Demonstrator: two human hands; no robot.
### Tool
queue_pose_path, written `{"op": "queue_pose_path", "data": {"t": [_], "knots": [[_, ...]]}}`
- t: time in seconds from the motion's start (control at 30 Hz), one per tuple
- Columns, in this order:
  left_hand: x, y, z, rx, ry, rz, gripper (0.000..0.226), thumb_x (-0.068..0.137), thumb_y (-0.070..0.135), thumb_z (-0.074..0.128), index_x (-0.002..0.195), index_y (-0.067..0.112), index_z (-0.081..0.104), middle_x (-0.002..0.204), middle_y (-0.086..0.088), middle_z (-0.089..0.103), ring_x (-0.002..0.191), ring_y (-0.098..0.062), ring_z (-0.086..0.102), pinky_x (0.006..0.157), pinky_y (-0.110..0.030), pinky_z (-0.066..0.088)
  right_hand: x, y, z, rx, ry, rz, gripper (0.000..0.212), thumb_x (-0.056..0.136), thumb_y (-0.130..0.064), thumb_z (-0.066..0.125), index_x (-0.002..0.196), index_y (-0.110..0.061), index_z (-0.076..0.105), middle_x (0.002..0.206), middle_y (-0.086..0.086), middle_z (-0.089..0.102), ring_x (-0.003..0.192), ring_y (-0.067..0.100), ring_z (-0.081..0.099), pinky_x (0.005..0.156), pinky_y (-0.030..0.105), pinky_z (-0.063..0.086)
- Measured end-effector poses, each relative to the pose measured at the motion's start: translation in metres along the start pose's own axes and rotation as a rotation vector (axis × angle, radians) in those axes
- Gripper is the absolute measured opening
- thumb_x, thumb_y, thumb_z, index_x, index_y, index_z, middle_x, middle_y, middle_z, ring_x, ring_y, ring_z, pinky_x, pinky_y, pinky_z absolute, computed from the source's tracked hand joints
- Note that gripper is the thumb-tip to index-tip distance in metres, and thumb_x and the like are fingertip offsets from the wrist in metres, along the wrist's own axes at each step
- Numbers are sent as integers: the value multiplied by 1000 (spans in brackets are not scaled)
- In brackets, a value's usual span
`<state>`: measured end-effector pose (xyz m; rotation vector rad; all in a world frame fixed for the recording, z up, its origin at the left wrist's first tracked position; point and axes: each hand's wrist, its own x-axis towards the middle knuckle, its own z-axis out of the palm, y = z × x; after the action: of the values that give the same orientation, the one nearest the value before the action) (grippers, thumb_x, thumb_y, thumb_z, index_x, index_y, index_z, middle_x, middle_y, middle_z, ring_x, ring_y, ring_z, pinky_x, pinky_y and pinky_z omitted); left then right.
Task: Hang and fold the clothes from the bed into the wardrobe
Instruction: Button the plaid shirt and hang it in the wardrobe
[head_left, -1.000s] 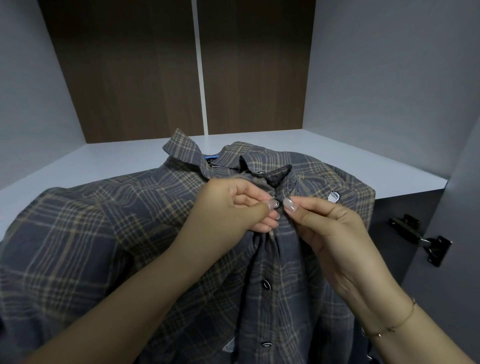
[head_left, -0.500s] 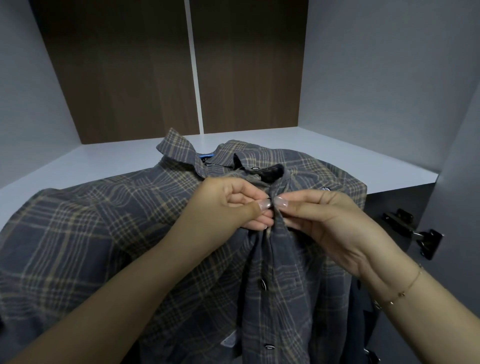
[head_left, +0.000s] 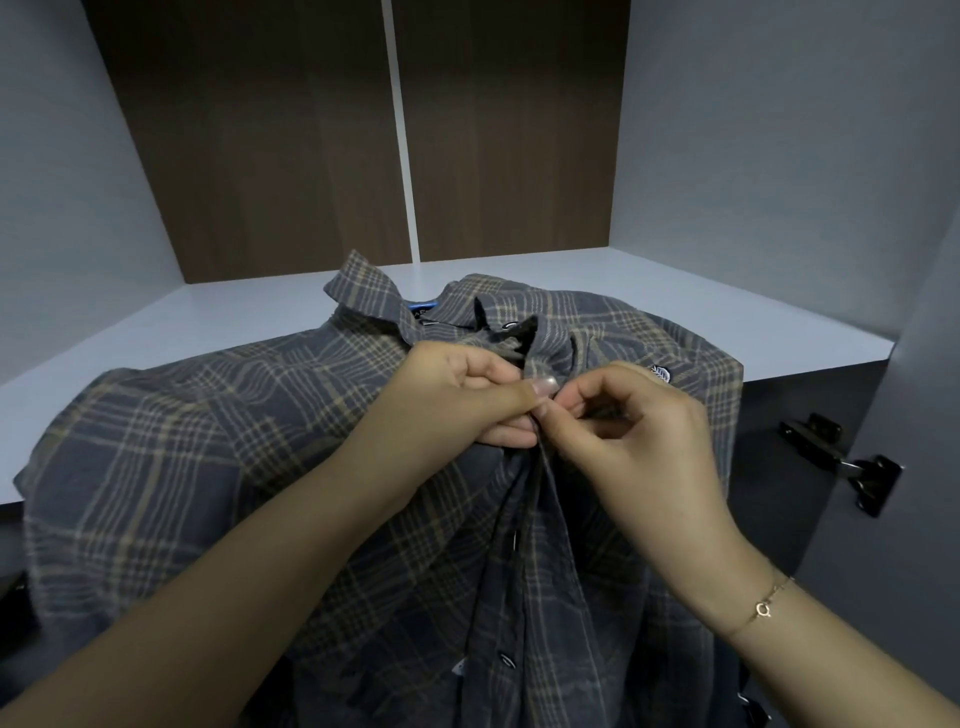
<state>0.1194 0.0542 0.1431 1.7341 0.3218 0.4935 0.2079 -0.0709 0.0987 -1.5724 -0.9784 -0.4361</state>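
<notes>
A plaid shirt (head_left: 218, 457) lies collar-first on the wardrobe shelf (head_left: 156, 322), its tail hanging over the front edge, apparently for buttoning before folding. Left hand (head_left: 467, 400) and right hand (head_left: 639, 431) meet at the placket, curled fingers (head_left: 540, 387) pinching the cloth near an upper button.

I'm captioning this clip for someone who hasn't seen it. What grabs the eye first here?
The grey plaid shirt fills the foreground, draped over the edge of the white wardrobe shelf. At its centre, just below the collar, the left hand and right hand meet and pinch the button placket. A thin gold bracelet circles the right wrist.
</notes>
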Motion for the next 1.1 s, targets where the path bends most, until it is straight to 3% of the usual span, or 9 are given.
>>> {"op": "queue_pose_path", "data": {"t": [0.33,0.63,0.73,0.8,0.87,0.93,1.1], "knots": [[3,-1,3,15,31,2,17,90,2,65,73,3,63,62,-12,71,53,-15,70,53,-17,56,3,3,-3,78,-50,66,12,74,-20,82,73,-15,71,73,-5,66,68,6,63,61,10,45],[2,-18,9,95,153,213,16,86,0,69,76,12,65,59,0,69,55,-15,70,52,-16,53,12,0,-7,132,-163,181,11,80,-18,77,72,-14,72,62,-8,64,59,0,57,58,9,42],[3,-21,8,103,169,277,20,84,-1,70,75,17,66,60,2,69,56,-14,70,52,-14,52,16,-1,-10,236,-222,266,10,82,-12,74,73,-7,71,61,-1,61,57,6,54,56,13,44],[2,-22,7,257,204,447,17,85,3,71,78,18,68,62,3,68,58,-14,70,55,-18,53,19,-2,-11,378,-234,354,11,84,-6,70,74,-3,69,61,6,60,54,10,53,52,16,46],[1,-19,3,584,219,730,5,84,8,69,83,13,69,66,3,64,61,-12,63,60,-21,52,22,-2,-13,515,-263,454,10,85,-3,67,76,0,69,62,7,60,50,10,53,48,16,47],[4,-16,-2,804,209,883,3,84,8,67,87,6,69,71,1,63,64,-11,57,63,-23,49,26,-1,-16,616,-313,547,9,84,-4,67,78,2,70,62,6,62,50,10,52,47,18,49],[11,-10,-6,753,122,802,8,82,3,69,88,5,66,73,1,61,65,-15,58,63,-22,50,27,2,-19,562,-326,540,10,86,-7,67,82,2,70,65,6,66,49,8,53,46,21,53]]}}
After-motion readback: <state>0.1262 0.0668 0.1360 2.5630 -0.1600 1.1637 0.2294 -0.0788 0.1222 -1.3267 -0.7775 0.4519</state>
